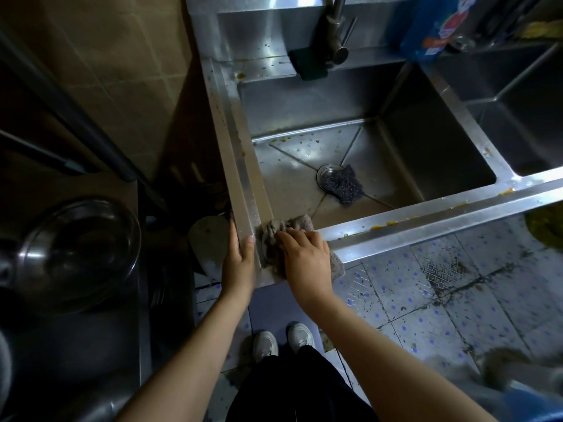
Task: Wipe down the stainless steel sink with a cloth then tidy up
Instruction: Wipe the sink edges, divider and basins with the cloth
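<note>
A stainless steel sink (pixel 411 226) fills the middle of the head view, its basin speckled with yellow food bits. A crumpled grey-brown cloth (pixel 271 236) lies over the sink's near left corner. My right hand (pixel 307 257) lies on top of the cloth with bent fingers pressing it against the rim. My left hand (pixel 239 257) grips the outer left edge of the same corner, thumb on top of the rim. A dark purple scouring pad (pixel 344 185) sits in the basin, partly covering the round drain (pixel 327 173).
A tap (pixel 335 28) and a dark sponge (pixel 307 63) stand at the back rim. A second basin (pixel 524 126) adjoins on the right, and a blue bottle (pixel 432 25) stands behind. A metal bowl (pixel 82 254) rests at the left. Below are stained floor tiles (pixel 441 293) and my shoes.
</note>
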`<state>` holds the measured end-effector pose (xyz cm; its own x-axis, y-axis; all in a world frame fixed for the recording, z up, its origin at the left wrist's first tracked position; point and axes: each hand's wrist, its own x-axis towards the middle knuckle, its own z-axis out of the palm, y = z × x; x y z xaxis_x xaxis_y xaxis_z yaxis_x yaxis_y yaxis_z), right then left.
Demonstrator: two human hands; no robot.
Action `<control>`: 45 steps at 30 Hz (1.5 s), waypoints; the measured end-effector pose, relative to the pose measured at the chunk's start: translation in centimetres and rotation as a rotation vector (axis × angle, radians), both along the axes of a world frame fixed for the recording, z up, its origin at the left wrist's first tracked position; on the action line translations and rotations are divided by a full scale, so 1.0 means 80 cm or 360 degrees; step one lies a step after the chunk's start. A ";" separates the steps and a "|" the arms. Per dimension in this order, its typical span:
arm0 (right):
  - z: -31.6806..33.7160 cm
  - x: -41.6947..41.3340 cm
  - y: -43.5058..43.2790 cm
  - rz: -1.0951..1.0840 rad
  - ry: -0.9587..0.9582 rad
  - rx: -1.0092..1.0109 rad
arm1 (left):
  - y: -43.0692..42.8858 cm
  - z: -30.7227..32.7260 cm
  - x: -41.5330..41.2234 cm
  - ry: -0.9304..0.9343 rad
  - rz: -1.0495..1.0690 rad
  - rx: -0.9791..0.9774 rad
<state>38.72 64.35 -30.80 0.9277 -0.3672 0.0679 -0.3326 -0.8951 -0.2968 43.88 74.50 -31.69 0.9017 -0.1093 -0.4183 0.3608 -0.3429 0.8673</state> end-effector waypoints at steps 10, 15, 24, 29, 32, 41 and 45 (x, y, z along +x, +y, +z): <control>0.026 -0.008 -0.034 -0.0226 -0.0340 0.0628 | -0.004 0.037 0.000 -0.0199 0.0014 0.0211; 0.042 -0.021 -0.058 -0.0212 -0.0414 0.0658 | -0.021 0.053 -0.018 -0.0402 -0.0141 0.0282; 0.039 -0.053 -0.126 -0.0014 -0.0439 0.0631 | -0.079 0.066 -0.063 -0.0293 -0.0067 0.0269; 0.035 -0.064 -0.169 0.0116 -0.0415 0.0628 | -0.111 0.059 -0.078 -0.0329 -0.0026 0.0406; 0.028 -0.063 -0.183 0.0143 -0.0372 0.0648 | -0.123 0.048 -0.076 -0.0356 -0.0045 0.0496; 0.012 -0.054 -0.166 0.0353 -0.0463 0.0273 | -0.124 0.035 -0.051 -0.0360 -0.0306 0.0804; -0.004 -0.046 -0.154 0.0412 -0.0420 0.0118 | -0.110 0.024 -0.035 -0.0446 -0.0531 0.1111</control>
<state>35.00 51.99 -31.13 0.9447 -0.1354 0.2988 -0.0014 -0.9124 -0.4092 41.06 65.67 -29.79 0.9489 -0.1879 -0.2534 -0.0535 -0.8875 0.4577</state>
